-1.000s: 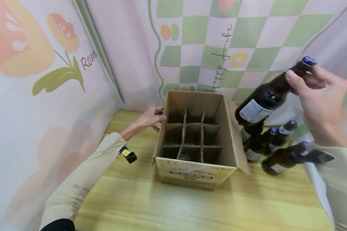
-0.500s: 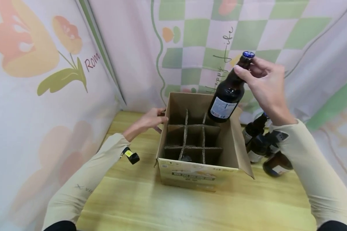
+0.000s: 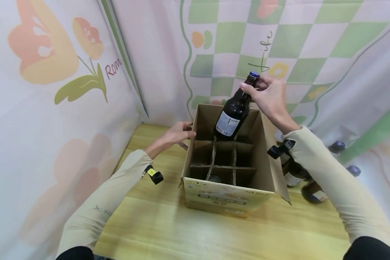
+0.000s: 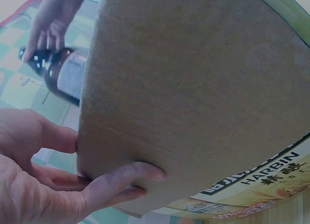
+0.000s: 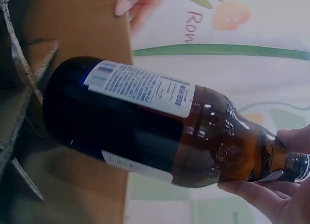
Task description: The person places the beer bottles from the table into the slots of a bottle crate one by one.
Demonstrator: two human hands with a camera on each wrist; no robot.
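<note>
A brown beer bottle [image 3: 229, 117] with a blue cap and a pale label is tilted over the back of an open cardboard box [image 3: 214, 196]. My right hand [image 3: 270, 97] grips it by the neck, thumb on one side and fingers on the other. In the right wrist view, the bottle's base is near the cardboard dividers [image 5: 19, 117]. At the box's left side, my left hand [image 3: 178, 134] holds the wall near its top edge. The left wrist view shows fingertips [image 4: 150, 171] pressing on the brown cardboard. Something dark, perhaps a bottle top [image 3: 214, 178], shows in a front compartment.
Several more brown bottles [image 3: 294, 173] are on the wooden table [image 3: 149, 224], right of the box and partly hidden by my right sleeve. The box's right flap [image 3: 281, 177] hangs outward. Patterned curtains [image 3: 162, 65] stand behind and to the left.
My right hand has carried the bottle leftward from above the other bottles to over the box's back compartments, lowering it somewhat. My left hand keeps its place on the box.
</note>
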